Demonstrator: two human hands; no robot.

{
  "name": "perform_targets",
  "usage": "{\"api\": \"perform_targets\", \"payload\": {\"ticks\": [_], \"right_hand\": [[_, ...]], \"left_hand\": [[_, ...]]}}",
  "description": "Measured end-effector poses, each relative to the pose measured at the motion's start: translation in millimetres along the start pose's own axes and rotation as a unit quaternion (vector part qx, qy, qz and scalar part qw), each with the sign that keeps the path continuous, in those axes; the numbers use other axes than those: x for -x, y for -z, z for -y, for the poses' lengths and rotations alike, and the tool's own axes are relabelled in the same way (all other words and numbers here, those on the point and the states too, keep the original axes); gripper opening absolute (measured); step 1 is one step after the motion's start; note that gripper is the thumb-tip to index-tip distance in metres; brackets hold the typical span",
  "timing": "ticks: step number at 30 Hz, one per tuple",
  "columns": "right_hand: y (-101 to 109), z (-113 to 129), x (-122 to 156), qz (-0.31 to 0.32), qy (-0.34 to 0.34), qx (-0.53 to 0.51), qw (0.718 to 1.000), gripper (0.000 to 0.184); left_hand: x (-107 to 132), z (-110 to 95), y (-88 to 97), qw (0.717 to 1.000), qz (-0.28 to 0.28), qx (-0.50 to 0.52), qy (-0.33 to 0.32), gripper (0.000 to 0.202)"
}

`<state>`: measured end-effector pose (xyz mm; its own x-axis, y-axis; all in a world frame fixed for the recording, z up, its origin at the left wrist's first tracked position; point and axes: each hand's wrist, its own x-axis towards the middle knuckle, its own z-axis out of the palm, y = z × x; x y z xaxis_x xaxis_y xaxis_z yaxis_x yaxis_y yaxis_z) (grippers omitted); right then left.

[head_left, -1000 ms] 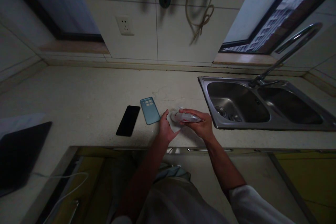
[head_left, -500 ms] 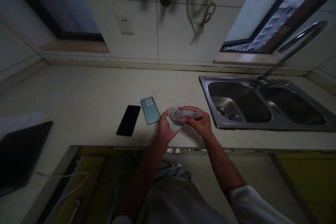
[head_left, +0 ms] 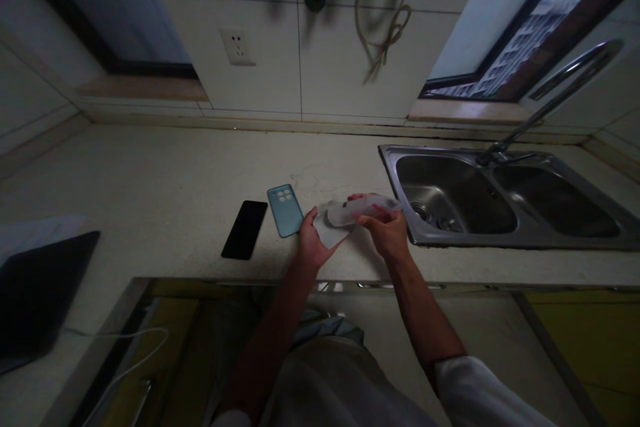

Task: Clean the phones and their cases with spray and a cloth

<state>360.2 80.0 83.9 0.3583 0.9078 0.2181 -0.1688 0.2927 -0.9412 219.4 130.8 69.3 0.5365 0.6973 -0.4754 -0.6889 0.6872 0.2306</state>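
Over the counter, my left hand (head_left: 312, 244) is closed on the edge of a flat, whitish, card-like piece (head_left: 331, 233), its thumb along the near left side. My right hand (head_left: 391, 235) pinches a translucent pale strip, like a thin plastic sleeve (head_left: 346, 213), with a reddish mark near the fingers. The strip's left end overlaps the whitish piece; whether the two are joined I cannot tell. Left of my left hand lies a light blue phone case (head_left: 286, 212) with camera cutouts. Beside it rests a black smartphone (head_left: 245, 230), screen dark.
A double steel sink (head_left: 450, 240) with a curved tap (head_left: 565, 87) is set into the counter (head_left: 165, 180) at right. At far left are a dark flat panel (head_left: 45, 293), some papers (head_left: 40, 232) and a white cable (head_left: 145, 347). A wall socket (head_left: 238, 47) is above.
My right hand has shifted slightly right with the translucent strip, so more of the strip and of the whitish piece shows. My left hand has moved a little left.
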Motion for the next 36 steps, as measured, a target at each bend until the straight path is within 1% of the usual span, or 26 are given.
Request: {"api": "perform_targets", "payload": {"ticks": [2,4,7,11,13,15,18,20,25,30,32,34,36], "right_hand": [[4.0,-9.0,-6.7,-0.036,-0.01,-0.055,0.998,0.043],[9.7,-20.0,-13.0,-0.069,-0.016,-0.089,0.993,0.038],[18.3,-37.3,-17.6,-0.083,-0.03,-0.114,0.99,0.028],[21.9,-50.6,-13.3,-0.103,-0.058,-0.154,0.981,0.024],[20.5,-50.2,-10.4,-0.121,-0.061,-0.163,0.977,0.026],[18.4,-46.0,-9.2,-0.144,-0.055,-0.159,0.975,0.031],[14.5,-37.2,-9.5,-0.18,-0.047,-0.139,0.973,0.04],[10.8,-32.0,-9.2,-0.186,-0.035,-0.107,0.976,0.042],[-0.5,-22.1,-2.1,-0.162,0.04,0.035,0.985,0.044],[-1.9,-14.6,6.2,-0.092,0.076,0.145,0.982,0.044],[-0.2,-16.3,8.3,-0.048,0.091,0.188,0.977,0.045],[1.6,-20.7,9.9,-0.008,0.094,0.227,0.969,0.045],[3.1,-25.8,10.6,0.002,0.09,0.248,0.965,0.044]], "left_hand": [[2.5,-1.7,1.4,1.0,0.007,-0.002,-0.002,0.046],[5.0,-2.8,1.8,1.0,0.01,-0.014,0.001,0.046],[6.5,-2.2,1.5,0.999,0.012,-0.043,0.007,0.041],[4.9,-0.5,2.8,0.997,-0.035,-0.056,-0.038,0.034],[4.4,-1.2,5.0,0.996,-0.047,-0.058,-0.048,0.033],[4.6,-2.6,8.0,0.996,-0.048,-0.067,-0.04,0.034],[4.9,-3.4,12.6,0.994,-0.057,-0.085,-0.04,0.035],[4.3,-2.2,14.4,0.993,-0.062,-0.088,-0.051,0.033],[1.2,3.6,14.5,0.991,-0.068,-0.081,-0.083,0.022],[-1.3,5.9,17.3,0.988,-0.059,-0.101,-0.102,0.018],[-3.1,6.1,18.5,0.987,-0.053,-0.115,-0.094,0.015],[-5.4,6.1,18.8,0.989,-0.049,-0.121,-0.072,0.01],[-7.4,5.9,18.4,0.989,-0.058,-0.124,-0.055,0.008]]}}
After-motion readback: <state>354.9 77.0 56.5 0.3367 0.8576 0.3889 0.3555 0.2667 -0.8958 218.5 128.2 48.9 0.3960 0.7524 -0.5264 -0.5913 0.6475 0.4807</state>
